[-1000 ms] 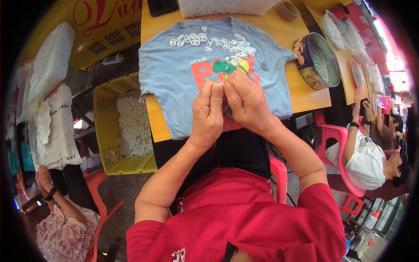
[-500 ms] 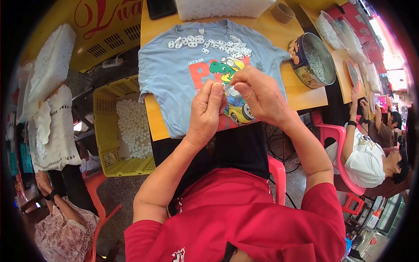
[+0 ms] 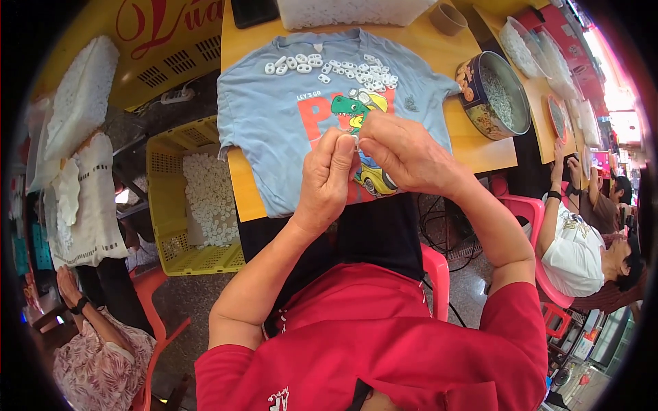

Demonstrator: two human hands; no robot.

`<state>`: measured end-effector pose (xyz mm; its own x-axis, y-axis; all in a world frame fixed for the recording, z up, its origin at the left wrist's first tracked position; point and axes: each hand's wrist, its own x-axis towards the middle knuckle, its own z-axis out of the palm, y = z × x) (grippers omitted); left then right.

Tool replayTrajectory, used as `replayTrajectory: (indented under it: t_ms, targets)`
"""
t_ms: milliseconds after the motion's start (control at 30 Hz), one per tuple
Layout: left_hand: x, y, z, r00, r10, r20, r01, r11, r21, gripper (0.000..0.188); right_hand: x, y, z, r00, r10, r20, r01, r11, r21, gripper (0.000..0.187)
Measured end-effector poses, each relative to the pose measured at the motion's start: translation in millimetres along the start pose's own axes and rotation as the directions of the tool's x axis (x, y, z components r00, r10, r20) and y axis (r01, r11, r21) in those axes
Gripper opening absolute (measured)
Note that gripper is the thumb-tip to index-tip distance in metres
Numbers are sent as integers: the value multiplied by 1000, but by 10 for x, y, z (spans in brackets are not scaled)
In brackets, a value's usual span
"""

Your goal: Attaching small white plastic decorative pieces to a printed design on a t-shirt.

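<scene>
Above a light blue T-shirt (image 3: pixel 264 130) spread over the table, my two hands meet fingertip to fingertip. My left hand (image 3: pixel 327 179) is closed in a pinch, thumb upward, with a bit of a small white piece (image 3: pixel 356 140) showing at its tip. Curled against it, my right hand (image 3: pixel 404 156) has thumb and forefinger pressed together at the same spot; what it grips is hidden. Beyond the hands, larger white two-holed plastic pieces (image 3: pixel 302 63) lie in a group on the shirt, beside a scatter of smaller two-holed pieces (image 3: pixel 363 72).
A round tin (image 3: pixel 473 103) of small shiny parts stands right. At the back are a translucent bin (image 3: pixel 353 12) of white pieces, a brown cup (image 3: pixel 447 20) and a dark flat object (image 3: pixel 253 11). A yellow crate (image 3: pixel 159 205) sits low left. Other people sit on both sides.
My right hand has come down and closed in against the left; its fingers were more raised and apart before. The left hand has barely moved.
</scene>
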<state>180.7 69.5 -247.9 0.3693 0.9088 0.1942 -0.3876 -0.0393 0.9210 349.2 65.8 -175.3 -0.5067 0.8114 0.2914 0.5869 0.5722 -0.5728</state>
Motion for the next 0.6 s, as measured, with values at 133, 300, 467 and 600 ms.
replayTrajectory:
  t_ms: [133, 300, 467, 600]
  targets:
    - [-3, -20, 16, 998, 56, -21, -55, 997, 46, 25, 15, -57, 26, 990, 137, 9, -137, 975, 177, 20]
    - [3, -15, 31, 989, 145, -24, -139, 978, 157, 23, 14, -77, 45, 956, 281, 85, -291, 871, 396, 26]
    - [36, -10, 16, 998, -5, -58, 7, 999, 37, 27, 21, -18, 159, 945, 324, 37, -313, 867, 388, 28]
    - [29, -2, 17, 998, -34, -57, 24, 987, -162, 29, 35, -76, 87, 925, 366, 104, -356, 736, 576, 33]
